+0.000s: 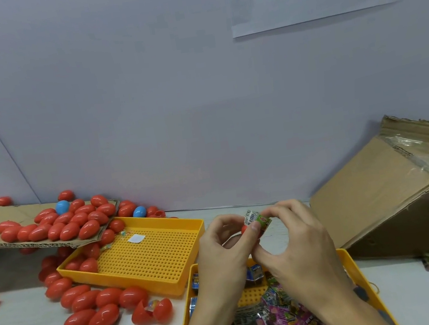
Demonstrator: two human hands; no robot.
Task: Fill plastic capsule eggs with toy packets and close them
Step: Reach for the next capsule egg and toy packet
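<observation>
Both hands meet above the near tray, working a toy packet into a red egg half.

The left hand [222,247] curls its fingers round the red capsule egg [245,228], thumb against its rim; the right hand [293,239] pinches the green toy packet [261,218] sitting in the egg's mouth, a barcode strip showing at its left end. Under the wrists, a yellow tray [354,261] holds more packets [281,316]; their print is too small to read.

Packing workbench: heaped red capsule eggs [72,221], yellow trays [149,258], cardboard box [395,191].
</observation>
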